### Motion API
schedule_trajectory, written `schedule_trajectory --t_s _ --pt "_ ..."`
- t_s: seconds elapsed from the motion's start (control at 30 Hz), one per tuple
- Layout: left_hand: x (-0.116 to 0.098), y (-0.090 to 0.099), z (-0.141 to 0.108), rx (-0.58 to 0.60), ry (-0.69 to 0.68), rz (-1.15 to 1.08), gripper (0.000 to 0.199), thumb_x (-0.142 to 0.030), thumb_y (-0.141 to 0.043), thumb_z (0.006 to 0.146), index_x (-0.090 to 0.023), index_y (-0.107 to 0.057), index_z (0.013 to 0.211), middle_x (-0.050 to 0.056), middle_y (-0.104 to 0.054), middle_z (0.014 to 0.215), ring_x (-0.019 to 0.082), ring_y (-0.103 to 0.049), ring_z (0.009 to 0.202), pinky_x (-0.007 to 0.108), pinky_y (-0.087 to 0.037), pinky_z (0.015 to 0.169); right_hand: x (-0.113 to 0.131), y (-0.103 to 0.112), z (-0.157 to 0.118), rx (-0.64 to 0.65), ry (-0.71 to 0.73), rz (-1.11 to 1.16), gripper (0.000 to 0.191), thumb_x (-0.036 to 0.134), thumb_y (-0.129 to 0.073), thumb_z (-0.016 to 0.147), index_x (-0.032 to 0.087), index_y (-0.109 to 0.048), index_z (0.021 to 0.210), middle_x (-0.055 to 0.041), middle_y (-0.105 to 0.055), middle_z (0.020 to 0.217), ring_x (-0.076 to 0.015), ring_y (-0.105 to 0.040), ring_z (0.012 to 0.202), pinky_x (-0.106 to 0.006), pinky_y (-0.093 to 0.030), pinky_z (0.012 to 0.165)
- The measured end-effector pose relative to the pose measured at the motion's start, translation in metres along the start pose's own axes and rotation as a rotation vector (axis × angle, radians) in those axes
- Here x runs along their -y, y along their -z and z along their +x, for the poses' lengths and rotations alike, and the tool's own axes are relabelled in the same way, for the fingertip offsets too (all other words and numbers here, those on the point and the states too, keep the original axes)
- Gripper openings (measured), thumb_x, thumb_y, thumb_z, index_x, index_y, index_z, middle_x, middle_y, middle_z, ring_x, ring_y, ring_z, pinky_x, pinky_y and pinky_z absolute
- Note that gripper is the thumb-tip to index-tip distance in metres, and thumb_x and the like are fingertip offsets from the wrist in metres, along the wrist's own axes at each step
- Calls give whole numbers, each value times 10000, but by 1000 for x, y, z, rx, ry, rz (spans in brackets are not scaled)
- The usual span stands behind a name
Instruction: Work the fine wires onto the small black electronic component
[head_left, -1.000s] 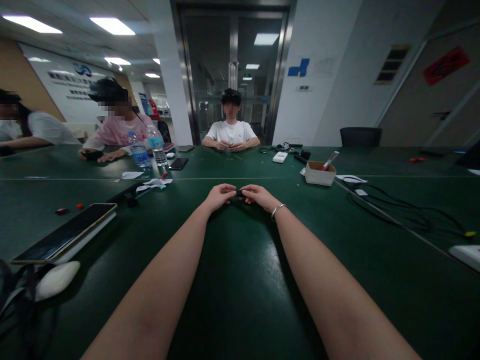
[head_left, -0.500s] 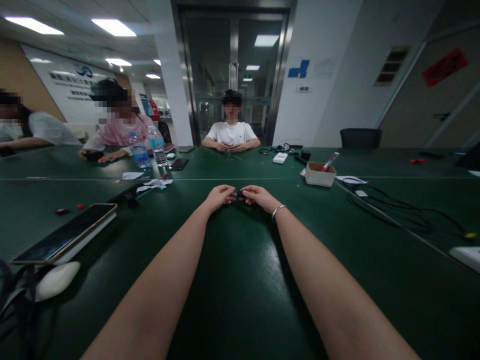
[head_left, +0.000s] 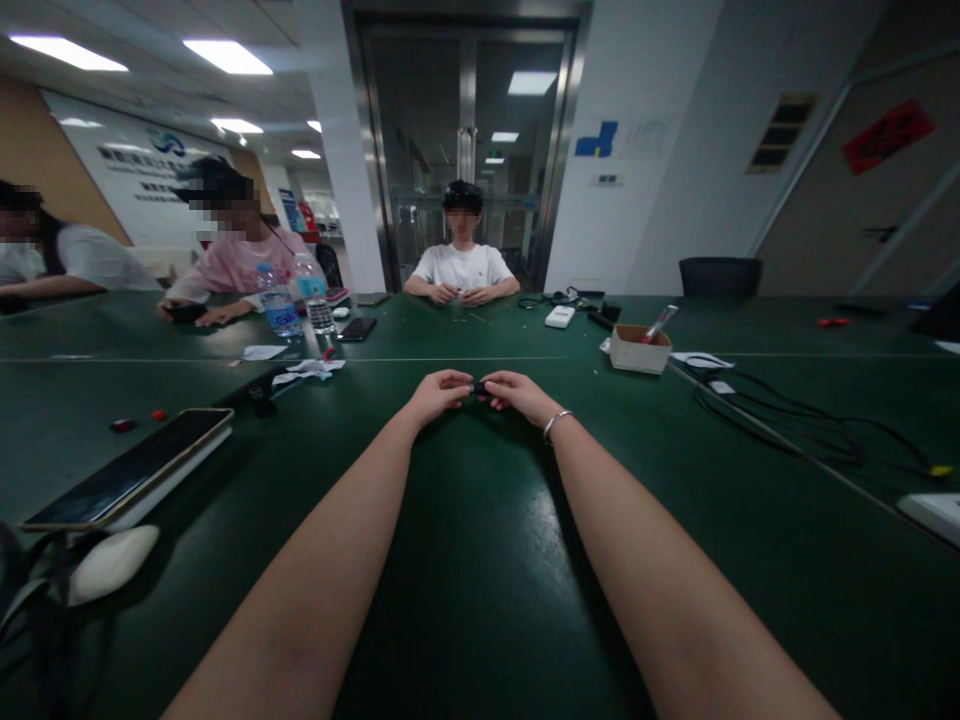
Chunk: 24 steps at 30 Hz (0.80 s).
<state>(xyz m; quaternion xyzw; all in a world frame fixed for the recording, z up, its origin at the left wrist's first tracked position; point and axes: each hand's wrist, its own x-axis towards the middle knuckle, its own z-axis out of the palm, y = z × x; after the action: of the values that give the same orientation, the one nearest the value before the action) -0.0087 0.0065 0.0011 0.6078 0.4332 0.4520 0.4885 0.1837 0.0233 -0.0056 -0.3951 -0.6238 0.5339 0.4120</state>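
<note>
Okay, two bare hands, left (head_left: 442,392) and right (head_left: 517,392), are pinching one small black piece (head_left: 481,388) between them: left gripping its 9 o'clock end, right its 3 o'clock end. Fingers are covering much of it, so its shape is hard to make out; can't tell if it's touching the green table (head_left: 465,570). Two forearms are running up from the bottom edge, where they're being cut off, and converging toward 12, hands turning inward. One silver bracelet (head_left: 553,426) is circling the right wrist.

Clock is centring on the piece, 12 pointing away from the wearer. One small box (head_left: 639,355) is standing at 2, one slim item (head_left: 661,321) leaning in it. Dark cables (head_left: 795,415) are tangling at 3, too overlapped to count. One white device (head_left: 934,512) is running off the right edge at 4. One gold-edged phone (head_left: 142,467) is lying at 8, mostly hiding something white under it; one white oval item (head_left: 112,565) is lying just beside. Two small red bits (head_left: 124,425) are sitting at 9. Two bottles (head_left: 316,293) are standing at 10. Three people are sitting across: one (head_left: 462,268) at 12, two toward 10, the outermost being cut off.
</note>
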Motion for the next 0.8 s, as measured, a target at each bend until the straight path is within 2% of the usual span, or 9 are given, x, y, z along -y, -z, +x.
schedule_trajectory --t_s 0.1,0.2,0.3,0.43,0.53,0.63,0.7,0.8 --pt "0 -2 3 -43 60 -15 319 -367 -712 704 -140 -650 920 82 -671 897 140 -630 754 234 -463 620 0 -1 0 -4 -2 2 120 119 -593 852 122 -634 965 -24 -683 711 -50 -552 494 -137 -476 490" --pt "3 -4 7 -65 101 11 280 -379 -643 772 -119 -645 874 66 -652 749 115 -603 621 214 -424 537 1 -1 1 -11 -8 9 111 108 -586 854 122 -634 953 -17 -675 700 -48 -548 482 -139 -475 485" --pt "5 -4 7 -40 49 18 243 -328 -677 745 -119 -650 867 46 -641 702 100 -577 597 212 -424 543 1 -1 1 -13 -8 11 106 104 -581 855 123 -636 944 -18 -675 702 -50 -548 483 -140 -473 482" --pt "4 -2 4 -26 17 -19 278 -272 -740 675 -129 -661 900 57 -668 800 117 -605 691 233 -452 617 1 -1 1 -7 -7 11 112 113 -578 860 124 -635 956 -28 -684 717 -54 -555 494 -141 -473 485" --pt "1 -3 3 -44 61 -37 248 -281 -715 707 -130 -661 897 66 -672 820 131 -623 703 240 -457 618 0 -1 1 -6 -2 13 110 120 -586 858 124 -634 957 -29 -684 717 -54 -556 496 -142 -474 488" --pt "2 -5 6 -64 119 -36 232 -338 -632 787 -121 -655 863 60 -650 702 127 -610 604 242 -448 564 0 -1 1 -7 -4 8 106 116 -590 855 123 -635 950 -24 -677 709 -52 -555 493 -142 -474 487" --pt "3 -5 8 -53 107 -28 216 -325 -636 787 -119 -652 850 44 -629 639 114 -588 563 233 -442 547 1 -1 1 -11 -4 2 109 110 -587 855 124 -636 952 -22 -675 710 -51 -555 495 -140 -476 489" --pt "7 -3 8 -30 44 -38 211 -276 -702 724 -126 -653 866 41 -645 690 104 -591 605 223 -453 566 1 -1 0 -10 -3 -3 111 113 -586 856 126 -637 953 -26 -681 721 -52 -558 501 -140 -478 493"
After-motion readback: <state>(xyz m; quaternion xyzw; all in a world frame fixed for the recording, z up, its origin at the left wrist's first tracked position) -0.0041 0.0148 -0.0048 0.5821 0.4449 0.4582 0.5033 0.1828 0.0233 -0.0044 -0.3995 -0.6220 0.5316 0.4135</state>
